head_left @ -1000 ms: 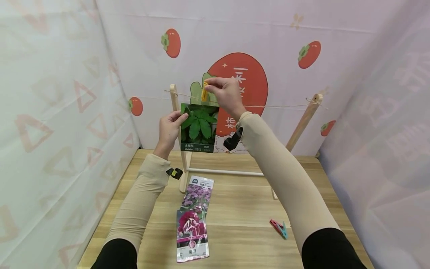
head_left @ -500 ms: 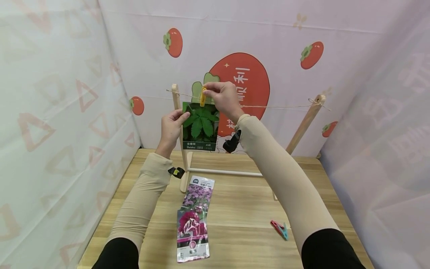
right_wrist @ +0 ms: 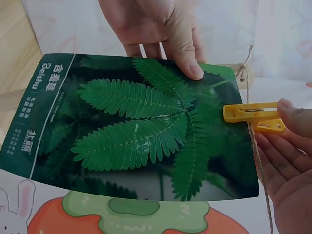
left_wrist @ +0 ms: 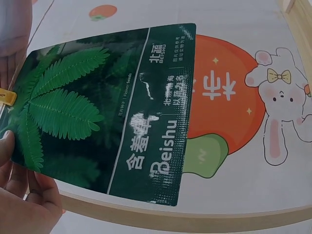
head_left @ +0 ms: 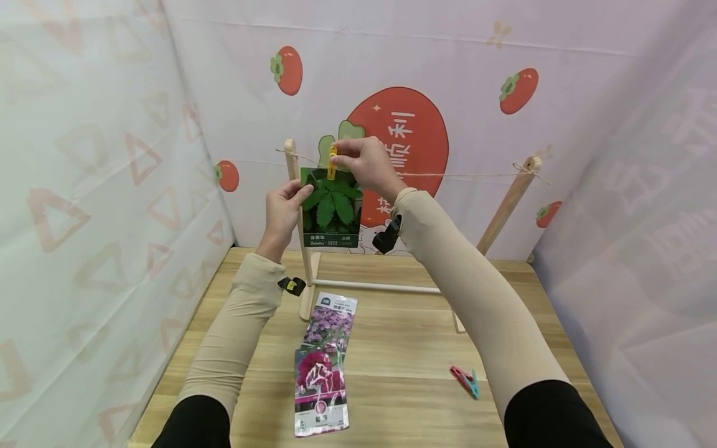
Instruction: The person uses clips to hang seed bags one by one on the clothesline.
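A green seed packet (head_left: 330,211) with a fern-like leaf picture is held upright at the twine (head_left: 454,175), near the stand's left post. My left hand (head_left: 282,214) pinches its left edge, thumb on the printed front and fingers behind. My right hand (head_left: 366,163) pinches a yellow clothespin (head_left: 333,163) at the packet's top edge. In the right wrist view, the clothespin (right_wrist: 239,113) overlaps the top of the packet (right_wrist: 131,131) and crosses the twine (right_wrist: 256,151), and the right thumb lies on its handle end. The left wrist view shows the packet's front, with the clothespin (left_wrist: 7,96) at the left border.
Two more seed packets lie overlapping on the wooden table, one with purple flowers (head_left: 329,323), one with a magenta flower (head_left: 321,392). Right of them lies a red and teal clothespin (head_left: 466,382). The wooden stand has a right post (head_left: 506,202) and a white lower bar (head_left: 375,287).
The right hand has brought the yellow clothespin down from above the packet onto its top edge and slightly left. The left hand keeps its hold, and the packet has risen slightly.
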`<state>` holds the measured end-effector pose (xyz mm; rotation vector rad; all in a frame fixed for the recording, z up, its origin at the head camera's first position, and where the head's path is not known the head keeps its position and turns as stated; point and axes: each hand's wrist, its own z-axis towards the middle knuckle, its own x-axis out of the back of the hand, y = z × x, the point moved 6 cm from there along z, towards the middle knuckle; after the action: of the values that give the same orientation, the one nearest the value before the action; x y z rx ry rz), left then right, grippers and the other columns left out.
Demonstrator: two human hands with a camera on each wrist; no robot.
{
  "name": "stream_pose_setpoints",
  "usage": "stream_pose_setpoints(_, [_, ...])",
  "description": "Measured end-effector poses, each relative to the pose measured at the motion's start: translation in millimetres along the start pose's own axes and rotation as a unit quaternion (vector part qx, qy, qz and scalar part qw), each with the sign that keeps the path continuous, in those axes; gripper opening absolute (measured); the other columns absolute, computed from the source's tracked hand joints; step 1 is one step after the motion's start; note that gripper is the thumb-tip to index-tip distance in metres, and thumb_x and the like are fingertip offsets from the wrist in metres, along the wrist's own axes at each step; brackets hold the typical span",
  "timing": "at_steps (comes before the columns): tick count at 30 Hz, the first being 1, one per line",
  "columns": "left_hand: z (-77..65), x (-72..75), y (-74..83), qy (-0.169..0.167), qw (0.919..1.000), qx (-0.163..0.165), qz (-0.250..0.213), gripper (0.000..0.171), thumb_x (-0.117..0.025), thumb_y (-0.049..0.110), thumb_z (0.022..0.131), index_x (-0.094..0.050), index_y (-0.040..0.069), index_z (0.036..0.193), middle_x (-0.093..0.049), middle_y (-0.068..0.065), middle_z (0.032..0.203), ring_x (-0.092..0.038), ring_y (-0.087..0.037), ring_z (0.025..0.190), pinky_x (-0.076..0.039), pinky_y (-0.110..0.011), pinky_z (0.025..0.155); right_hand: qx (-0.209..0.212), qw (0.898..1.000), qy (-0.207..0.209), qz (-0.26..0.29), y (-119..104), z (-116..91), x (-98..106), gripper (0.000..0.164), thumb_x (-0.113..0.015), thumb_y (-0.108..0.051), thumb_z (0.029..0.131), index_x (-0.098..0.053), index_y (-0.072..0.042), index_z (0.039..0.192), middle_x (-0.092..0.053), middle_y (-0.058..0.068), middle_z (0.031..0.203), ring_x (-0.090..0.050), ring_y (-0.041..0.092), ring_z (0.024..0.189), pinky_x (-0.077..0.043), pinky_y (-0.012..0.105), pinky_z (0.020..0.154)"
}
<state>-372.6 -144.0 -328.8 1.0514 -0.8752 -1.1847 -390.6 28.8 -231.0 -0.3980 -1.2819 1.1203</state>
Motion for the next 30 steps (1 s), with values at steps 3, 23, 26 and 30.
stream_pose_setpoints(3, [0.0,1.1,-1.5,-0.003,0.9999,0.009,0.008,0.033,-0.067,0.02,0.092,-0.067,-0.006,0.112,-0.063,0.015,0.085,-0.055,-0.004,0.087,-0.043,-0.021,0.078,-0.007,1.0,-0.01,0.01,1,0,-1,0.036,-0.066,-0.017,0.093,-0.064,-0.005,0.127,-0.069,0.012,0.119,-0.066,0.019,0.104,-0.055,0.027,0.088])
stream_pose_setpoints(23, [-0.9,-2.5,-15.1,-0.051,0.9982,0.021,0.023,0.032,-0.066,0.021,0.094,-0.064,-0.005,0.112,-0.059,0.012,0.085,-0.05,-0.008,0.081,-0.042,-0.028,0.073,0.024,0.997,-0.022,-0.063,3,-6,0,0.039,-0.063,-0.015,0.095,-0.06,-0.005,0.132,-0.068,0.011,0.118,-0.065,0.02,0.105,-0.054,0.031,0.091])
stream_pose_setpoints(26, [-1.4,-3.3,-16.3,-0.055,0.9979,0.025,0.021,0.031,-0.066,0.019,0.094,-0.064,-0.005,0.113,-0.06,0.013,0.085,-0.052,-0.007,0.082,-0.043,-0.027,0.074,0.033,0.996,-0.021,-0.086,1,-9,2,0.04,-0.063,-0.017,0.096,-0.059,-0.006,0.134,-0.067,0.011,0.122,-0.063,0.021,0.109,-0.053,0.032,0.094])
stream_pose_setpoints(30, [-1.1,-1.6,-20.1,-0.049,0.9979,0.038,0.021,0.033,-0.066,0.018,0.094,-0.064,-0.005,0.116,-0.061,0.014,0.087,-0.055,-0.005,0.085,-0.045,-0.029,0.08,0.045,0.987,-0.033,-0.154,1,-14,3,0.048,-0.062,-0.026,0.096,-0.053,-0.008,0.139,-0.058,0.01,0.138,-0.054,0.022,0.128,-0.045,0.037,0.107])
